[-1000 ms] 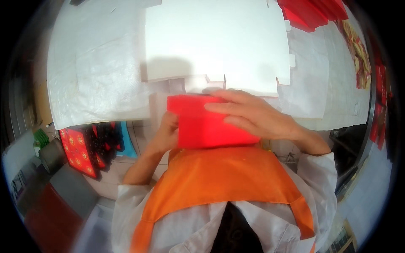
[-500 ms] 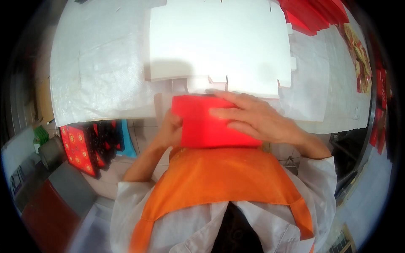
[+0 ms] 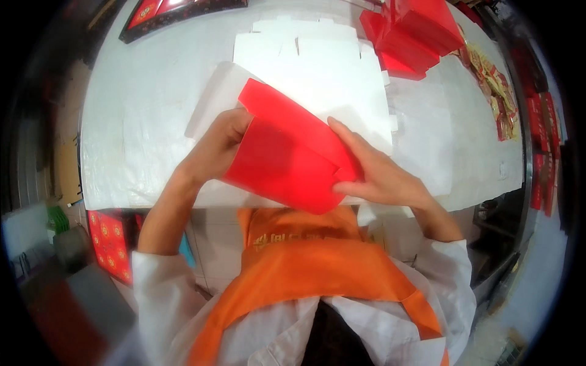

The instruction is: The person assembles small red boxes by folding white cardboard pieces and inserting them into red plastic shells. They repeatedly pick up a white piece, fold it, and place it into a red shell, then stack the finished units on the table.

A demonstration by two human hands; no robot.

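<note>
A red cardboard box (image 3: 274,149), partly folded, is held tilted above the table's near edge, its far-left corner raised. My left hand (image 3: 223,143) grips its left side, with some of the fingers hidden at the box's edge. At the right end, my right hand (image 3: 378,171) is closed round the box, thumb on the near side and fingers along the far side. Just beyond my hands lies a stack of flat white cardboard blanks (image 3: 311,79) with cut tabs and slots. One pale sheet (image 3: 217,100) sticks out at an angle behind the box.
Finished-looking red boxes (image 3: 421,36) are piled at the far right. Near the right edge lie small gold-and-red packets (image 3: 497,91). A dark patterned tray (image 3: 183,18) stands at the far left. Below the table's left side is a red patterned box (image 3: 111,244). A pale sheet covers the table (image 3: 146,122).
The red box has moved away from my body over the table and turned, its right end now nearer me. My right hand has shifted from lying across it to gripping its right end.
</note>
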